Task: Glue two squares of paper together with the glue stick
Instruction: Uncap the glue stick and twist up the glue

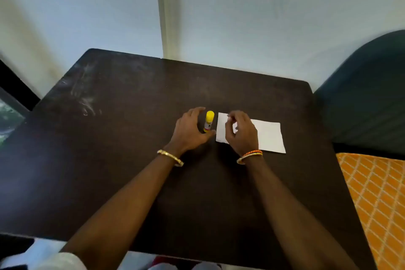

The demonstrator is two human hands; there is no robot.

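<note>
At frame centre the left hand [190,130] curls open around the upright glue stick [208,121], fingers apart, likely about to grasp it; just right, the right hand [241,132] hovers loosely open over the white paper [270,137] lying flat on the dark table [131,138], probably to steady it

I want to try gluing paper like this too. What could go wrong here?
The glue stick stands upright with its yellow cap on, and the left hand is curled close around it; a bump might tip it over. The right hand hovers over the white paper, which lies loose on the dark table and could slide or crease.
</note>
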